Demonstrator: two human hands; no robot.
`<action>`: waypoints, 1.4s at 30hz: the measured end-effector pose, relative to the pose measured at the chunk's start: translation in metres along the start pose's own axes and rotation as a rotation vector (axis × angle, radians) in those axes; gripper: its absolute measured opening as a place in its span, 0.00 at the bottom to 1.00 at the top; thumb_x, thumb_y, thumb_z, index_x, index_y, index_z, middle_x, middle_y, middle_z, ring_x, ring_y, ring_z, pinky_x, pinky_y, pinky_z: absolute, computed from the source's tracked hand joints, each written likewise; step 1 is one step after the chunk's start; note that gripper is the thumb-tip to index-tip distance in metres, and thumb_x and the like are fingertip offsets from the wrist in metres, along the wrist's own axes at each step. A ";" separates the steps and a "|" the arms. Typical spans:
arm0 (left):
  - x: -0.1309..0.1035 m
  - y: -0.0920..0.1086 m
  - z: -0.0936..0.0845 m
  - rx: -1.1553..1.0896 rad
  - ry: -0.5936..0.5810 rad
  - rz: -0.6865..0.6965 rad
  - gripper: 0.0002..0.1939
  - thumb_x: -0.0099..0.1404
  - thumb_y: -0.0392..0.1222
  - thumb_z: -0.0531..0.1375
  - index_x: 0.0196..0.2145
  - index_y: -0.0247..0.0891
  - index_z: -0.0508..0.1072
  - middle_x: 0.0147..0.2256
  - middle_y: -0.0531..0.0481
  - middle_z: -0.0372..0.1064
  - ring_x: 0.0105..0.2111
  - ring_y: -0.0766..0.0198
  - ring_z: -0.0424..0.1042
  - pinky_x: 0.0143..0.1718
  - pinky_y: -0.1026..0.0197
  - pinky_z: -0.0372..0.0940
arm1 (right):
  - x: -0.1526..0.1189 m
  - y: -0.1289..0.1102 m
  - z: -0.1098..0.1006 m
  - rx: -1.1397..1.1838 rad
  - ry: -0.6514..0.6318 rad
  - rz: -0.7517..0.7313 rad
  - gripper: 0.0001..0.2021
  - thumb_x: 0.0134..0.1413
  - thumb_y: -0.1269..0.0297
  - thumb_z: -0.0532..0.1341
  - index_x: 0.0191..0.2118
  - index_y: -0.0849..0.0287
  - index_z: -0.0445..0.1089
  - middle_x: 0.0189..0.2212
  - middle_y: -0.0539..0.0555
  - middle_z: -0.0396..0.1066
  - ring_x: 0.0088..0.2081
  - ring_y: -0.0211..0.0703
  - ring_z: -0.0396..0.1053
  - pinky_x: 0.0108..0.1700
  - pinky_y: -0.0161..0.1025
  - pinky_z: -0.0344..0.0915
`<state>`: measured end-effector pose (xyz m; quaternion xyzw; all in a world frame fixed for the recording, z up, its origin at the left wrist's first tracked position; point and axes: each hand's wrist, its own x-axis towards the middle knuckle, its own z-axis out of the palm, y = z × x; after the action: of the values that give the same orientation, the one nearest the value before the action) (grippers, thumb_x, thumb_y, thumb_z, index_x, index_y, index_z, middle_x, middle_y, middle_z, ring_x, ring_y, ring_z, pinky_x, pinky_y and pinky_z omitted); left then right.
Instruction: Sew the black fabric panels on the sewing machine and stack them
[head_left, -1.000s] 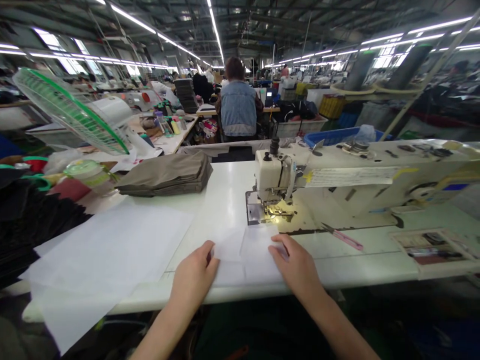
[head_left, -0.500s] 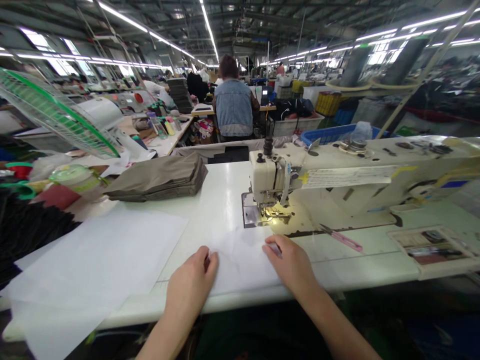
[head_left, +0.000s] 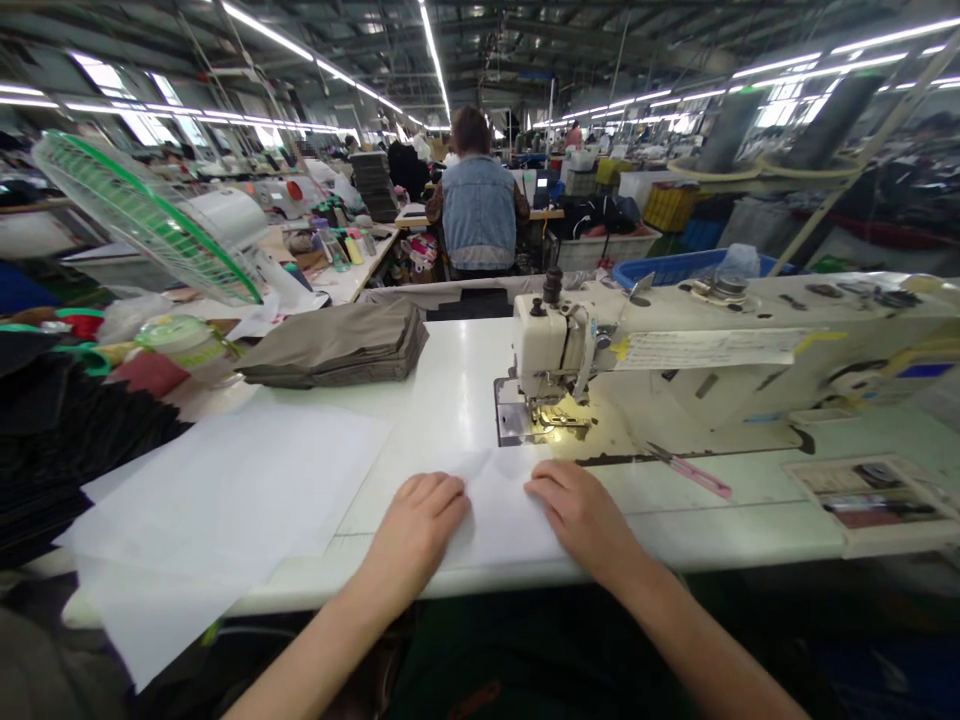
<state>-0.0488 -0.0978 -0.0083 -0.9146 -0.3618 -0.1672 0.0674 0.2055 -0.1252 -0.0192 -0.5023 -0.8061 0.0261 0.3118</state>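
head view, hands (head_left: 421,522) on white sheet (head_left: 499,525)

"What do we have towards the tabletop's (head_left: 465,375) far left corner?"
"Stacked brown cloth (head_left: 337,345), with a fan (head_left: 154,215) beyond."
"Towards the right edge?"
"We see pink snips (head_left: 701,477), then a tray (head_left: 885,539) by the near edge."
"Past the far edge?"
"A blue basket (head_left: 667,268) and a person (head_left: 478,215)."

The left hand (head_left: 424,525) and right hand (head_left: 583,518) touch a white rectangular sheet (head_left: 499,525) on the pale green counter (head_left: 705,530). Beyond stands a cream metal sewing machine (head_left: 697,300), left of it a brown fabric stack (head_left: 337,345).
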 end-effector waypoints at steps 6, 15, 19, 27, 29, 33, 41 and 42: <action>-0.020 -0.004 0.004 -0.117 0.036 -0.131 0.14 0.70 0.30 0.48 0.47 0.38 0.69 0.45 0.41 0.73 0.45 0.55 0.74 0.46 0.54 0.71 | -0.030 0.004 -0.014 0.053 -0.175 -0.103 0.26 0.62 0.52 0.63 0.60 0.61 0.66 0.61 0.65 0.66 0.62 0.57 0.64 0.62 0.55 0.65; -0.021 0.030 -0.037 -0.224 0.311 -0.246 0.03 0.69 0.34 0.55 0.40 0.40 0.66 0.37 0.46 0.70 0.40 0.57 0.73 0.44 0.55 0.71 | -0.045 0.001 -0.012 -0.054 -0.269 -0.163 0.39 0.45 0.57 0.75 0.62 0.61 0.64 0.67 0.69 0.56 0.67 0.62 0.54 0.65 0.60 0.59; -0.017 0.051 -0.023 -0.281 -0.082 0.098 0.24 0.70 0.36 0.56 0.62 0.40 0.61 0.60 0.40 0.66 0.62 0.52 0.64 0.61 0.48 0.63 | -0.045 0.003 -0.011 -0.044 -0.253 -0.160 0.37 0.47 0.59 0.74 0.62 0.60 0.64 0.67 0.68 0.56 0.67 0.61 0.54 0.65 0.61 0.59; -0.023 0.018 0.002 -0.066 -0.193 -0.105 0.42 0.61 0.64 0.63 0.65 0.39 0.62 0.67 0.33 0.53 0.66 0.38 0.56 0.62 0.37 0.58 | -0.053 -0.003 -0.008 -0.083 -0.193 -0.186 0.31 0.52 0.62 0.71 0.61 0.61 0.64 0.65 0.69 0.59 0.67 0.61 0.56 0.63 0.61 0.62; -0.024 0.016 -0.002 -0.072 -0.193 -0.098 0.40 0.62 0.61 0.64 0.65 0.39 0.63 0.67 0.33 0.53 0.66 0.39 0.56 0.62 0.39 0.58 | -0.056 -0.006 -0.008 -0.086 -0.167 -0.178 0.27 0.56 0.64 0.67 0.61 0.60 0.65 0.64 0.69 0.60 0.66 0.60 0.57 0.63 0.61 0.62; -0.017 0.013 -0.015 -0.156 -0.255 -0.091 0.36 0.62 0.56 0.64 0.63 0.39 0.64 0.67 0.34 0.55 0.65 0.42 0.58 0.62 0.40 0.58 | -0.059 -0.006 -0.010 -0.083 -0.167 -0.160 0.23 0.60 0.70 0.61 0.61 0.58 0.65 0.64 0.66 0.61 0.66 0.58 0.59 0.63 0.60 0.64; -0.015 -0.019 -0.041 -0.557 -0.309 -0.168 0.18 0.61 0.30 0.53 0.46 0.41 0.74 0.62 0.43 0.66 0.61 0.55 0.65 0.62 0.49 0.61 | -0.053 0.005 -0.024 0.162 -0.116 -0.028 0.13 0.67 0.64 0.56 0.53 0.56 0.70 0.58 0.59 0.71 0.61 0.50 0.67 0.61 0.52 0.67; -0.015 -0.022 -0.042 -0.617 -0.304 -0.186 0.16 0.64 0.32 0.53 0.45 0.41 0.75 0.60 0.42 0.67 0.60 0.56 0.66 0.62 0.49 0.61 | -0.051 0.005 -0.026 0.196 -0.118 0.013 0.12 0.67 0.63 0.56 0.51 0.54 0.71 0.56 0.58 0.73 0.59 0.49 0.68 0.60 0.50 0.67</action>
<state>-0.0851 -0.1011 0.0256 -0.8695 -0.3819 -0.1362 -0.2820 0.2390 -0.1717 -0.0242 -0.4721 -0.8133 0.1364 0.3115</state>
